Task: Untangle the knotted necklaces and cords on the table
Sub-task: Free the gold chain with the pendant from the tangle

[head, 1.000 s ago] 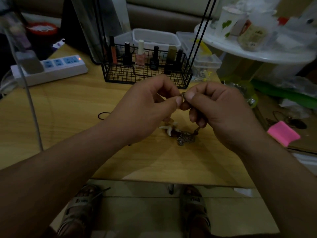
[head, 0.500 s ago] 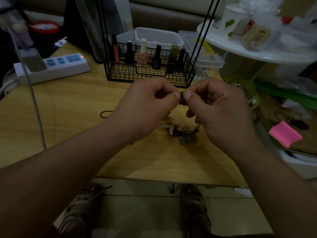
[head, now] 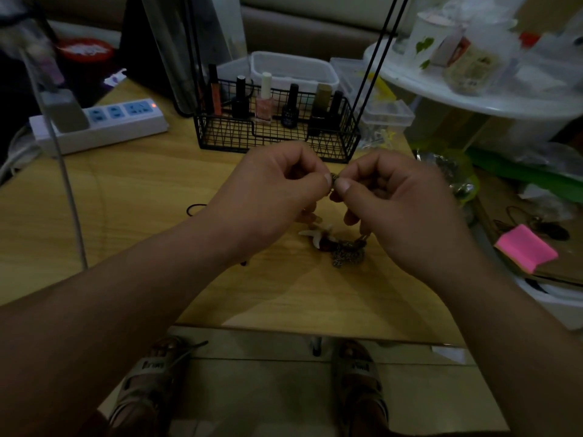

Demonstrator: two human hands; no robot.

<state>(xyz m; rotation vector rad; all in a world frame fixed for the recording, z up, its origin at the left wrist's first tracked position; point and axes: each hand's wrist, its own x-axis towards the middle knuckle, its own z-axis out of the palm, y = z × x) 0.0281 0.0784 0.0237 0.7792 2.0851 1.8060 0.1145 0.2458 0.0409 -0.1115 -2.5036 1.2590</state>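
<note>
Above the worktop [head: 126,197], left hand [head: 271,197] and right hand [head: 400,203] both pinch a chain necklace [head: 333,179]; its tangled rest [head: 345,252] lies below.

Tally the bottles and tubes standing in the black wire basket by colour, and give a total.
Black bottles: 3
Pink bottle with a white cap: 1
Orange tube: 1
Olive-capped bottle: 1
Total: 6
</note>
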